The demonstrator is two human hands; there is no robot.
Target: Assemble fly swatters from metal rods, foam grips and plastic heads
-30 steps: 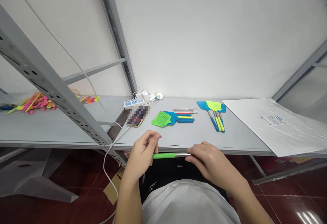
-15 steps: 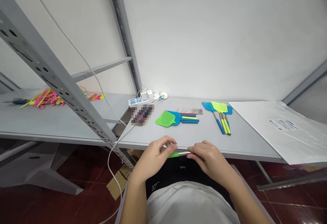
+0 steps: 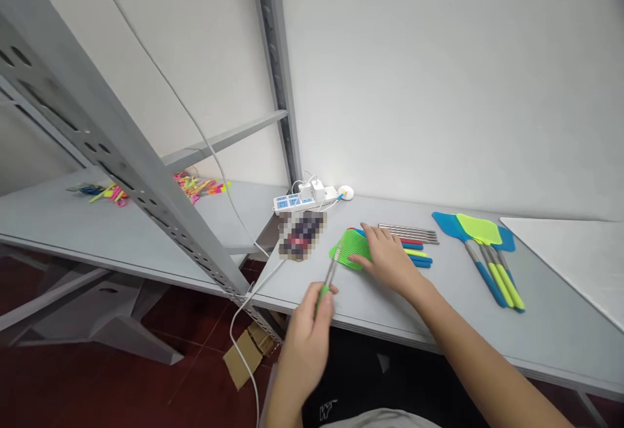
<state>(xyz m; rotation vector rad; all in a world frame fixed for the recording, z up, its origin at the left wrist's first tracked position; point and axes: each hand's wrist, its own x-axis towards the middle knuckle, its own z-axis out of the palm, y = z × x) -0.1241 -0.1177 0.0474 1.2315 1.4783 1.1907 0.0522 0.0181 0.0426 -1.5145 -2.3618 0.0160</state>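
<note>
My left hand is closed around the green grip of a thin metal rod, which points up and away over the table edge. The rod's tip overlaps the green mesh fly swatter head in view. Over that head's right side lies my right hand, its thumb on the mesh and its fingers apart. Beneath this hand, blue and red swatter pieces are mostly hidden. Blue, yellow and red grips stick out to its right. Several bare metal rods lie behind it.
Blue and yellow fly swatters with grips lie to the right, near a white sheet-like package. A power strip and a blurred object are at the left. A metal shelf post and white cable stand nearer.
My right hand has let go of the rod and moved up onto the green swatter head. My left hand has turned the rod upward. The view has swung left.
</note>
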